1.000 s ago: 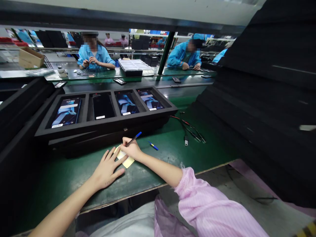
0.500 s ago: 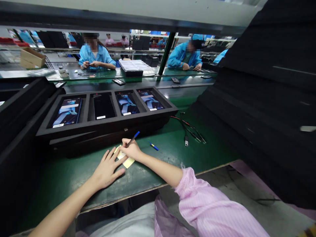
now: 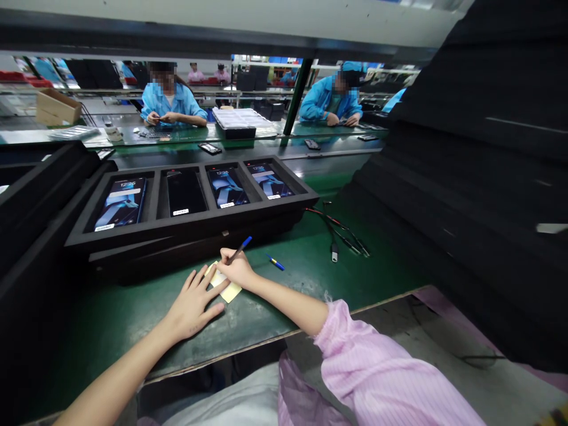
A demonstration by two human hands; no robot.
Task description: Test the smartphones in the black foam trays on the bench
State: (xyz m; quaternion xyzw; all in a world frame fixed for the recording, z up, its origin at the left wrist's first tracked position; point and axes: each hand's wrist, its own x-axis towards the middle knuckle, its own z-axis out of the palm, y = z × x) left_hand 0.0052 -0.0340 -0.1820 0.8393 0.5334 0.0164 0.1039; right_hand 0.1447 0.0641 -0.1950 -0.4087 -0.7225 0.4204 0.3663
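A small yellow paper slip (image 3: 231,293) lies on the green tabletop, partly covered by both hands. My left hand (image 3: 194,307) rests flat with spread fingers, its fingertips over the slip's left edge. In my right hand (image 3: 239,270) is a pen (image 3: 240,248) with a blue end, slanting up to the right; its tip is hidden behind the fingers. To the right of that hand lies a blue pen cap (image 3: 276,262) with a yellow band. Behind the hands stands a black foam tray (image 3: 186,228) with phones in its compartments, among them a dark-screened phone (image 3: 186,192).
Cables (image 3: 339,228) with metal plugs lie right of the tray. Stacked black foam trays rise at the right (image 3: 452,177) and the left (image 3: 39,207). Across a line carrying phones (image 3: 209,148), two people in blue work at a bench with a white-topped box (image 3: 242,118).
Both hands, the slip and the pen keep nearly the same places. The view has shifted very slightly.
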